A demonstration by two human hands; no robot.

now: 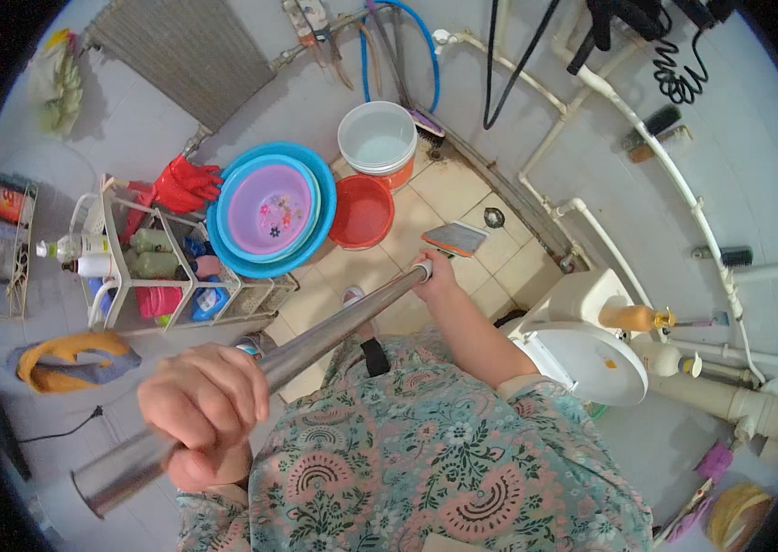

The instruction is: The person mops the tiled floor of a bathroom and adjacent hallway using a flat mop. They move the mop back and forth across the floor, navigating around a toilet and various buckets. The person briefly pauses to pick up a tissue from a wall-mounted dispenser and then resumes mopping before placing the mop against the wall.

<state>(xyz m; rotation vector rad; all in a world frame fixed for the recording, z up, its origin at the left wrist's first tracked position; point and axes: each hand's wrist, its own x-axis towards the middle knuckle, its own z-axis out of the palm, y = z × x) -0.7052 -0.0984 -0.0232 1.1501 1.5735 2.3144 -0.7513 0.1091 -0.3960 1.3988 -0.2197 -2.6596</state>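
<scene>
A long shiny metal pole runs slantwise across the front of my body. My left hand is closed round its thicker-looking near part, with one end sticking out beyond the fist at lower left. Farther out, my right hand grips the pole beside a pale ring at its far end. Just past that hand, a flat grey and orange head, like a squeegee or mop head, is low over the tiled floor. Whether it joins the pole is hidden by my right hand.
Nested blue and purple basins stand ahead left, beside a red basin and a white bucket. A bottle rack with red rubber gloves is at left. The toilet is close at right, below white pipes.
</scene>
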